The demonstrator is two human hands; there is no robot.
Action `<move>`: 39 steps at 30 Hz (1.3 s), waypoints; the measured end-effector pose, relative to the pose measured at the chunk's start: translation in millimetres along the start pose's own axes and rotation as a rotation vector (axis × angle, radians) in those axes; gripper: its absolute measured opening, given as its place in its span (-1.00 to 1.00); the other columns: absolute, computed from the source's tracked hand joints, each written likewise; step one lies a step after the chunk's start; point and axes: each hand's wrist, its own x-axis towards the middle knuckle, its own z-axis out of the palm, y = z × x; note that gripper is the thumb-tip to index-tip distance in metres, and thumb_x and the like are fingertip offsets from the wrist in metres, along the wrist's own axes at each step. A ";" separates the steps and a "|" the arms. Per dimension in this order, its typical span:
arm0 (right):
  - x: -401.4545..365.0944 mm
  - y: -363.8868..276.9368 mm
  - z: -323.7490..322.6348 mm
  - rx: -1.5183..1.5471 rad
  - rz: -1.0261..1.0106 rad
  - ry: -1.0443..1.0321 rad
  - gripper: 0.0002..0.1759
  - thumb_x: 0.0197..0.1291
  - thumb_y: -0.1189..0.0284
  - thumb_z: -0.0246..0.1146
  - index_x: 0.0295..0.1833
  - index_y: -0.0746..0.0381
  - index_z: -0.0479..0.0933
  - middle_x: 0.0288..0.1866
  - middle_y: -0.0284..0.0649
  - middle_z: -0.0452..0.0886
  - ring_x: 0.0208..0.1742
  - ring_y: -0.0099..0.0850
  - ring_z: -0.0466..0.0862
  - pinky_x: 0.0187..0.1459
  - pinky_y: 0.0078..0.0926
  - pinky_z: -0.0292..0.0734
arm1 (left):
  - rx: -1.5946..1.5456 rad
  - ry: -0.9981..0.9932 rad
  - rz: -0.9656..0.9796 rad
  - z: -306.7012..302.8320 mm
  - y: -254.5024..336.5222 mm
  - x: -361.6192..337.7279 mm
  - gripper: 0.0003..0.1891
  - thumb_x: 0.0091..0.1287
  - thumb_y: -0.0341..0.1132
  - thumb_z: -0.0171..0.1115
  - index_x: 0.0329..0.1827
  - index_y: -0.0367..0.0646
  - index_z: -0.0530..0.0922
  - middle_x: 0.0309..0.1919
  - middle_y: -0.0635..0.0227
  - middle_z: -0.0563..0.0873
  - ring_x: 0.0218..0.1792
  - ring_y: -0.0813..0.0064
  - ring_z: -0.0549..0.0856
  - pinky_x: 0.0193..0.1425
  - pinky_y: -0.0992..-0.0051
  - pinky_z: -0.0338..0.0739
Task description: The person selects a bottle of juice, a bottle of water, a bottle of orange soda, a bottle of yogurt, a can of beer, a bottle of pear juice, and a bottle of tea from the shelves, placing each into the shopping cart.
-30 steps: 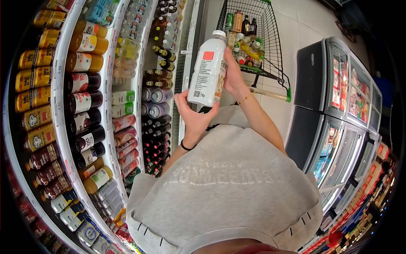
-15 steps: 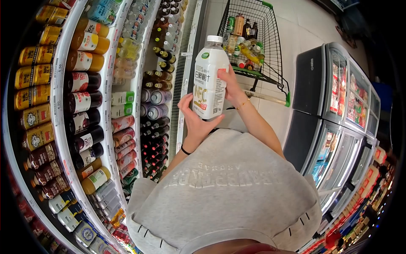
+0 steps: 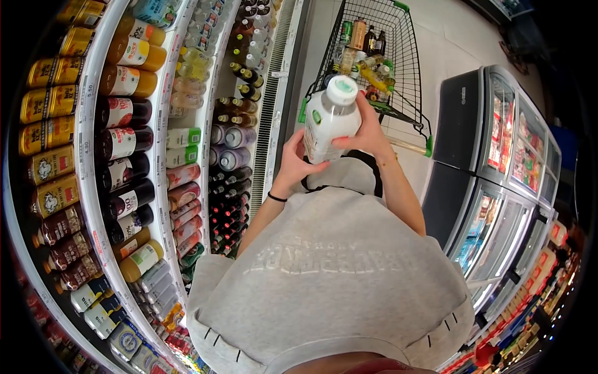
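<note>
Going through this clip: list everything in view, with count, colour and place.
White bottle: one, white with a white cap, between the two hands
Shopping cart: one, black wire with green corners, ahead on the floor
Cart goods: several, green, brown, dark and yellow, inside the cart
Shelves: several tiers, pale edges, left
Cans: many, mostly golden yellow, far-left tier
Juice bottles: many, orange and dark, next tier
Other drinks: many, mixed colours, inner tiers
Freezers: at least two, dark sides, right
Floor: one, pale tiles, beside the cart
Edge goods: too blurred to count
Sweatshirt: one, grey, on the person
Hands: two, left and right, bare, on the bottle
</note>
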 end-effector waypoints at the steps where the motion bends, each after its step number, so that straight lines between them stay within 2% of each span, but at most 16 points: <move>1: -3.1 -3.8 4.2 -0.150 -0.043 -0.060 0.39 -0.23 0.39 0.79 0.71 0.26 0.11 0.53 -0.15 0.47 0.55 -0.30 0.46 0.54 -0.23 0.35 | 0.001 -0.052 -0.041 -3.6 -5.8 0.7 -0.05 -0.10 -0.49 0.73 0.46 -0.31 0.44 0.27 0.28 0.63 0.31 0.45 0.60 0.48 0.36 0.44; 2: -7.4 -6.3 7.6 -0.303 -0.086 -0.118 0.40 -0.23 0.35 0.81 0.71 0.29 0.10 0.52 -0.14 0.49 0.54 -0.30 0.47 0.53 -0.20 0.36 | -0.001 -0.054 -0.046 -6.1 -11.1 -2.2 -0.05 -0.10 -0.49 0.73 0.46 -0.31 0.44 0.27 0.28 0.63 0.31 0.45 0.60 0.48 0.36 0.44; 4: -12.5 -4.9 12.9 -0.308 -0.054 -0.120 0.41 -0.17 0.36 0.78 0.73 0.31 0.04 0.54 -0.14 0.45 0.57 -0.30 0.43 0.57 -0.22 0.29 | -0.048 -0.087 -0.131 -1.9 -2.2 -2.9 -0.09 -0.10 -0.45 0.74 0.41 -0.32 0.47 0.24 0.28 0.65 0.29 0.47 0.60 0.47 0.37 0.45; 8: -15.1 5.3 20.9 -0.035 0.004 0.080 0.27 0.02 0.42 0.66 0.75 0.25 0.01 0.59 -0.12 0.38 0.57 -0.29 0.42 0.56 -0.24 0.30 | -0.019 -0.100 -0.123 -5.4 15.3 -21.0 -0.12 -0.07 -0.40 0.74 0.38 -0.32 0.48 0.21 0.27 0.66 0.24 0.47 0.63 0.43 0.37 0.47; 11: -16.4 21.7 24.4 0.146 0.189 0.277 0.21 0.16 0.38 0.58 0.76 0.26 -0.06 0.61 -0.11 0.36 0.58 -0.28 0.41 0.56 -0.22 0.31 | 0.044 -0.041 -0.210 -10.5 22.3 -34.0 -0.15 -0.04 -0.34 0.72 0.36 -0.32 0.49 0.16 0.27 0.68 0.19 0.47 0.65 0.38 0.38 0.50; 14: -26.5 33.8 20.5 -0.055 0.200 0.288 0.21 0.17 0.37 0.58 0.76 0.27 -0.06 0.58 -0.09 0.37 0.57 -0.28 0.41 0.54 -0.22 0.35 | 0.042 -0.045 -0.238 -22.1 18.1 -36.8 -0.17 -0.01 -0.32 0.71 0.35 -0.34 0.50 0.14 0.25 0.69 0.16 0.46 0.66 0.35 0.39 0.52; 18: -47.2 24.6 8.6 -0.019 0.246 0.379 0.16 0.16 0.35 0.60 0.73 0.29 0.03 0.54 -0.09 0.42 0.54 -0.29 0.44 0.52 -0.23 0.38 | 0.024 -0.127 -0.294 -40.9 14.2 -34.8 -0.18 -0.03 -0.28 0.72 0.34 -0.35 0.53 0.11 0.26 0.69 0.14 0.52 0.65 0.32 0.44 0.52; 20: -52.7 9.9 -3.4 -0.207 0.362 0.299 0.20 0.04 0.14 0.65 0.69 0.29 0.15 0.53 -0.10 0.43 0.54 -0.27 0.44 0.56 -0.23 0.30 | 0.040 -0.167 -0.301 -50.7 12.0 -24.5 -0.18 -0.05 -0.27 0.72 0.32 -0.34 0.55 0.10 0.25 0.70 0.14 0.55 0.65 0.31 0.45 0.53; 21: -54.8 6.0 -5.3 -0.180 0.339 0.334 0.18 -0.07 0.20 0.70 0.64 0.29 0.26 0.44 -0.10 0.52 0.48 -0.28 0.52 0.51 -0.27 0.38 | 0.126 -0.258 -0.270 -54.8 13.1 -13.5 -0.17 -0.07 -0.30 0.72 0.33 -0.34 0.55 0.12 0.26 0.69 0.17 0.51 0.65 0.34 0.44 0.51; 23: -62.2 -6.6 -12.1 -0.151 0.321 0.314 0.14 -0.09 0.30 0.70 0.61 0.29 0.29 0.41 -0.12 0.55 0.43 -0.30 0.55 0.47 -0.27 0.44 | 0.197 -0.356 -0.263 -55.7 15.5 1.8 -0.17 -0.08 -0.33 0.72 0.33 -0.35 0.55 0.15 0.26 0.68 0.21 0.48 0.65 0.36 0.44 0.49; 25: -67.3 -18.4 -15.9 -0.109 0.269 0.326 0.10 -0.19 0.43 0.72 0.56 0.27 0.39 0.32 -0.16 0.61 0.35 -0.33 0.61 0.41 -0.29 0.52 | 0.358 -0.474 -0.121 -51.1 23.4 30.7 -0.16 -0.14 -0.29 0.72 0.31 -0.30 0.59 0.14 0.20 0.69 0.19 0.37 0.68 0.36 0.40 0.50; 29: -69.0 -29.8 -42.8 -0.185 0.246 0.369 0.08 -0.27 0.46 0.73 0.50 0.22 0.46 0.31 -0.19 0.61 0.37 -0.35 0.59 0.39 -0.29 0.52 | 0.435 -0.573 -0.030 -34.8 12.0 86.7 -0.13 -0.14 -0.29 0.67 0.38 -0.21 0.58 0.22 0.16 0.70 0.25 0.17 0.69 0.43 0.33 0.48; 34: -36.3 -36.3 -94.0 -0.364 0.171 0.371 -0.06 -0.24 0.46 0.73 0.38 0.21 0.53 0.28 -0.24 0.58 0.31 -0.35 0.59 0.35 -0.33 0.51 | 0.392 -0.541 0.008 11.0 -9.8 155.8 -0.13 -0.04 -0.41 0.59 0.48 -0.17 0.52 0.34 0.15 0.61 0.36 0.14 0.61 0.50 0.29 0.45; 36: -17.2 -32.7 -116.9 -0.627 0.109 0.377 -0.11 -0.21 0.46 0.71 0.35 0.21 0.54 0.25 -0.21 0.58 0.26 -0.32 0.61 0.31 -0.30 0.52 | 0.534 -0.422 0.062 25.4 -33.9 176.8 -0.14 0.01 -0.44 0.57 0.51 -0.16 0.49 0.39 0.17 0.53 0.42 0.12 0.54 0.51 0.26 0.44; 37: -6.2 -30.5 -124.5 -0.700 0.113 0.416 -0.13 -0.21 0.44 0.72 0.32 0.22 0.54 0.20 -0.19 0.59 0.21 -0.26 0.63 0.27 -0.28 0.54 | 0.595 -0.373 0.063 31.8 -44.9 185.9 -0.22 0.12 -0.47 0.51 0.51 -0.14 0.48 0.37 0.17 0.51 0.41 0.12 0.52 0.46 0.23 0.49; 39: 14.0 -13.0 -149.2 -0.720 0.113 0.452 -0.12 -0.22 0.44 0.71 0.33 0.22 0.53 0.17 -0.18 0.58 0.19 -0.25 0.63 0.26 -0.28 0.54 | 0.596 -0.303 -0.024 43.8 -67.6 204.7 -0.26 0.17 -0.47 0.48 0.50 -0.14 0.49 0.35 0.17 0.52 0.37 0.12 0.55 0.42 0.23 0.51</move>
